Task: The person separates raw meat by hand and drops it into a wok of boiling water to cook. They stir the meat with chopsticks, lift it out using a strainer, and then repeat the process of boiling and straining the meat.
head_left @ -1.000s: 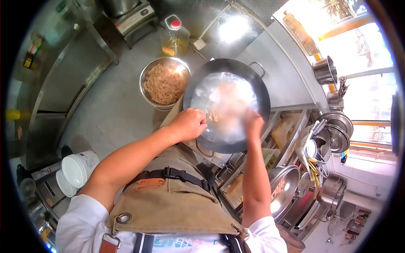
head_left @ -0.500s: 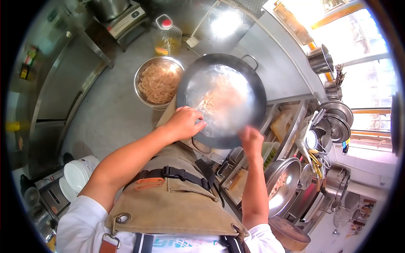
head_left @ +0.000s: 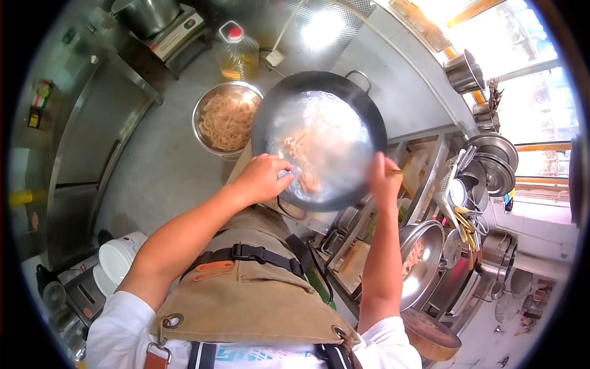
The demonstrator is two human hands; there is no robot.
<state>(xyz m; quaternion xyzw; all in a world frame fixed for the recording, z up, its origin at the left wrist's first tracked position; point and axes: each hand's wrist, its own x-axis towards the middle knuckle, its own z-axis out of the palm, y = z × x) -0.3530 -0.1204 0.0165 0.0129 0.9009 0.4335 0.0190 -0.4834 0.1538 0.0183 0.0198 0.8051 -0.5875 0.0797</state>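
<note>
A large dark wok (head_left: 362, 107) holds steaming, bubbling liquid with pale brown strips (head_left: 299, 142) in it. My left hand (head_left: 264, 178) is closed at the wok's near left rim; what its fingers grip is hidden. Beyond the wok's lower right rim, my right hand (head_left: 385, 181) is blurred and closed around a thin stick-like utensil (head_left: 394, 172), of which only a short piece shows. Left of the wok, a steel bowl (head_left: 198, 126) is filled with more pale strips (head_left: 227, 120).
An oil jug (head_left: 238, 55) with a red cap stands behind the bowl. At the right are a steel pan (head_left: 424, 270) with reddish pieces, a round wooden board (head_left: 430, 335) and hanging utensils. White tubs (head_left: 120, 255) stand at the lower left.
My right hand has moved right and slightly up, away from the wok's near rim. More strips show near the wok's near side. My left hand stays at the rim; the whole view has shifted slightly.
</note>
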